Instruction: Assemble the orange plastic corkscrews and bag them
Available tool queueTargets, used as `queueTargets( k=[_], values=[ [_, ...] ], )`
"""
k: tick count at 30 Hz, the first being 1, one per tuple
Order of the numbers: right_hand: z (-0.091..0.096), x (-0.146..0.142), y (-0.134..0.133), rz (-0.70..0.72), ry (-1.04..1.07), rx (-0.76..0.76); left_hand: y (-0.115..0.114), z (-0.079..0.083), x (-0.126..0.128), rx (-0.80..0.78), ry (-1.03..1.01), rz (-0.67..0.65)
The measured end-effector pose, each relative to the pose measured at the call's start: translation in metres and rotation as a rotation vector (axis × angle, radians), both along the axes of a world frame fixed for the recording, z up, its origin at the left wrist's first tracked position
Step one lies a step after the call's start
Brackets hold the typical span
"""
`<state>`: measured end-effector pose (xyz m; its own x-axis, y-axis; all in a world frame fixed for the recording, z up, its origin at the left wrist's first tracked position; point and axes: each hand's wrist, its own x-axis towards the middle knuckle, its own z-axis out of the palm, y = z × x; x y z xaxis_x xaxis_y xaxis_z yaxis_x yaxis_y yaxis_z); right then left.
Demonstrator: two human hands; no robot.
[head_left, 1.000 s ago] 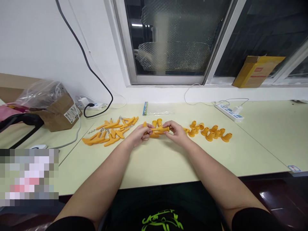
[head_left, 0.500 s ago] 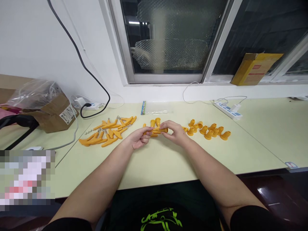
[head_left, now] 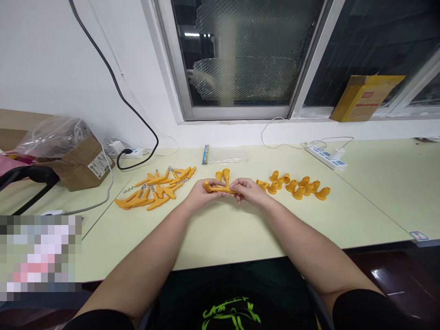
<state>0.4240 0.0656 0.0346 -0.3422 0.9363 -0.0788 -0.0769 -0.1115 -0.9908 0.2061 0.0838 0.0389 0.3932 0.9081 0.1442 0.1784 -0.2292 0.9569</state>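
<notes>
Both hands meet over the middle of the pale green table (head_left: 223, 233) on one orange plastic piece (head_left: 217, 188), held level. My left hand (head_left: 199, 195) pinches its left part, and my right hand (head_left: 248, 190) grips its right end. Two upright orange caps (head_left: 223, 174) stand just behind the hands. A heap of orange corkscrew handles with metal screws (head_left: 156, 188) lies to the left. A cluster of several orange cone-shaped caps (head_left: 295, 185) stands to the right.
A clear plastic bag (head_left: 223, 156) lies near the wall. Power strips sit at the back left (head_left: 129, 151) and back right (head_left: 326, 158), with a black cable on the wall. A cardboard box with plastic wrap (head_left: 74, 156) sits far left. A yellow carton (head_left: 364, 97) leans on the window sill.
The hands shifted on the orange piece: my left hand has closed over its left part and the piece now lies level between both hands. The view moved slightly.
</notes>
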Motion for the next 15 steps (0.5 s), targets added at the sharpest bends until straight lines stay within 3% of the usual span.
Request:
queueTargets(
  k=[6, 8, 10, 15],
  values=[
    [0.003, 0.002, 0.001, 0.064, 0.058, -0.346, -0.002, -0.003, -0.001, 0.224, 0.115, -0.026],
    [0.004, 0.003, 0.001, 0.065, 0.014, -0.392, -0.002, -0.003, 0.002, 0.255, 0.131, -0.032],
    [0.003, 0.004, 0.0, 0.029, -0.025, -0.272, -0.001, -0.004, 0.005, 0.217, 0.108, -0.019],
    [-0.006, 0.004, -0.002, -0.124, -0.175, 0.446, 0.006, -0.005, 0.006, -0.034, -0.046, 0.099]
  ],
)
